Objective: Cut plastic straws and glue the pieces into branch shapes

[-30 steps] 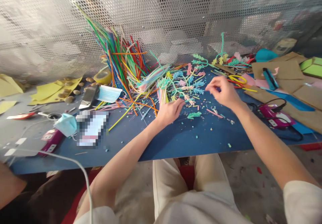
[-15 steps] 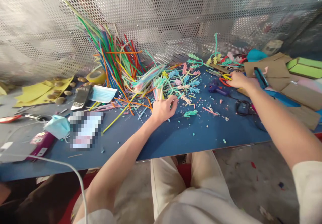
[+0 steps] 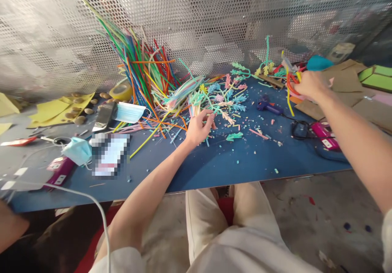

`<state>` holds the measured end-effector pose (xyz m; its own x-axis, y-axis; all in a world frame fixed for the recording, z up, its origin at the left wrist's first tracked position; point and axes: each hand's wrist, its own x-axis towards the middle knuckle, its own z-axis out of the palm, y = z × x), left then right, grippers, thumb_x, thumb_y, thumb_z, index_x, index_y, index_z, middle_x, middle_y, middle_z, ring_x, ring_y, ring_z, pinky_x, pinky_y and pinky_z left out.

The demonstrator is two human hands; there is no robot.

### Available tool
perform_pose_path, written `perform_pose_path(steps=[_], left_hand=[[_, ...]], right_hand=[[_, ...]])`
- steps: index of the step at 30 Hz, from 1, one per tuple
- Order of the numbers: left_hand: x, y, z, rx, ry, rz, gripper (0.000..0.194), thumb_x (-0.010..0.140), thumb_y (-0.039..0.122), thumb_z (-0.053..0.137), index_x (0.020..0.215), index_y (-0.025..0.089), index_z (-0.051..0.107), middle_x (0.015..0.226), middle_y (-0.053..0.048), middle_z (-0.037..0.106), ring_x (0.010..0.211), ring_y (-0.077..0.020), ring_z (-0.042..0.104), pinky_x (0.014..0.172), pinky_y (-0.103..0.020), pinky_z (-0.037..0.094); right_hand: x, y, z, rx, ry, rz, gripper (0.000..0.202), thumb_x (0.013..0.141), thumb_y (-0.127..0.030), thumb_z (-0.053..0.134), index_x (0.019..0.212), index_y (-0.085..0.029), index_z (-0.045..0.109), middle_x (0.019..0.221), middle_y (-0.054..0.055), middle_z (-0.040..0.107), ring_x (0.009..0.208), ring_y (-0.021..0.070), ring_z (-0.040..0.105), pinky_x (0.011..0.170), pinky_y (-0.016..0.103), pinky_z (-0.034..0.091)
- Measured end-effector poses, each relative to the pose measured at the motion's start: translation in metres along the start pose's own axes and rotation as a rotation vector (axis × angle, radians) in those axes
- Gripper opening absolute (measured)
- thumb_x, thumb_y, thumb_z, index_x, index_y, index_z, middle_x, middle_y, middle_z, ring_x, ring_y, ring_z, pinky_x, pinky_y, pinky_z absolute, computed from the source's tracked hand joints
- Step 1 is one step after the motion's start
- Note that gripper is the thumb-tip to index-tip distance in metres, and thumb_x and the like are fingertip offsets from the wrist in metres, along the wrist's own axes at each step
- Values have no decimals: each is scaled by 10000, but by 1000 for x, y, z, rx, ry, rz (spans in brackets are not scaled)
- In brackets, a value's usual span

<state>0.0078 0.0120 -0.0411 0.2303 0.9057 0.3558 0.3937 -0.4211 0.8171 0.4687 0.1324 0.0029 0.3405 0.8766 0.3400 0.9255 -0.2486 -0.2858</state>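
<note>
My left hand (image 3: 199, 129) rests over the middle of the blue table, its fingers curled around a mint-green pipe cleaner (image 3: 217, 110) by the fingertips. Just beyond it lie leafy pipe-cleaner sprigs (image 3: 228, 99) in mint, pink, blue and peach. A single mint-green sprig (image 3: 234, 136) lies to its right. Over the back right, my right hand (image 3: 309, 84) is closed on scissors (image 3: 292, 79) with orange and yellow handles, raised and blurred. Their blades seem to point up and away. A purple glue gun (image 3: 270, 104) lies below and left of that hand.
A tall heap of coloured pipe cleaners (image 3: 137, 68) leans on the perforated metal panel (image 3: 214, 15). Leftward are face masks (image 3: 130, 113), a phone (image 3: 112, 156), tape (image 3: 121, 91) and a power strip (image 3: 59, 173). Cardboard (image 3: 346, 77) and another power strip (image 3: 326, 136) lie right. A white cable (image 3: 92, 201) crosses the near-left edge.
My right hand has lifted the scissors off the table and moved slightly right, turning them upward. My left hand stays in nearly the same place. The view has shifted slightly.
</note>
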Motion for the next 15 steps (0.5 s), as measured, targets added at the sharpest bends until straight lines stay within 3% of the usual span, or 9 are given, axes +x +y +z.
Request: perform_pose_path(steps=[2, 5, 7, 9, 12, 15], left_hand=[[0, 0, 1, -43, 9, 6, 355, 1063, 519, 550, 1096, 187, 672, 653, 15, 720, 559, -126, 657, 541, -215, 486], [0, 2, 0, -93, 16, 5, 411, 1061, 573, 548, 1018, 188, 685, 625, 15, 701, 533, -120, 630, 533, -220, 465], [0, 2, -1, -122, 33, -11, 453, 1053, 616, 550, 995, 191, 695, 592, 21, 681, 486, -114, 589, 517, -228, 438], [0, 2, -2, -147, 53, -40, 484, 1041, 655, 558, 977, 195, 697, 544, 32, 648, 445, -111, 549, 495, -233, 402], [1, 2, -2, -170, 62, -71, 512, 1028, 695, 560, 966, 204, 688, 499, 45, 609, 410, -106, 496, 476, -235, 352], [1, 1, -1, -184, 59, -77, 522, 1024, 715, 554, 983, 208, 669, 518, 44, 627, 389, -90, 429, 458, -234, 313]], right_hand=[[-11, -8, -11, 92, 33, -56, 515, 789, -500, 801, 568, -159, 485, 979, 307, 758, 980, 198, 711, 732, 458, 294], [-44, -37, -19, 415, 111, -148, 474, 784, -514, 877, 828, -111, 630, 932, 198, 765, 752, 114, 617, 681, 375, 349], [-74, -63, -17, 659, 97, -172, 470, 815, -543, 875, 838, -138, 639, 838, 101, 726, 684, 102, 566, 656, 332, 384], [-105, -88, -14, 816, 50, -246, 528, 756, -585, 920, 745, -191, 570, 694, 5, 610, 610, 93, 476, 605, 307, 376], [-142, -114, -5, 806, -60, -387, 564, 750, -656, 899, 785, -232, 529, 687, -25, 553, 607, 126, 475, 607, 317, 401], [-158, -125, 6, 605, -125, -463, 581, 778, -700, 840, 975, -243, 539, 933, 55, 664, 779, 225, 621, 699, 376, 471]])
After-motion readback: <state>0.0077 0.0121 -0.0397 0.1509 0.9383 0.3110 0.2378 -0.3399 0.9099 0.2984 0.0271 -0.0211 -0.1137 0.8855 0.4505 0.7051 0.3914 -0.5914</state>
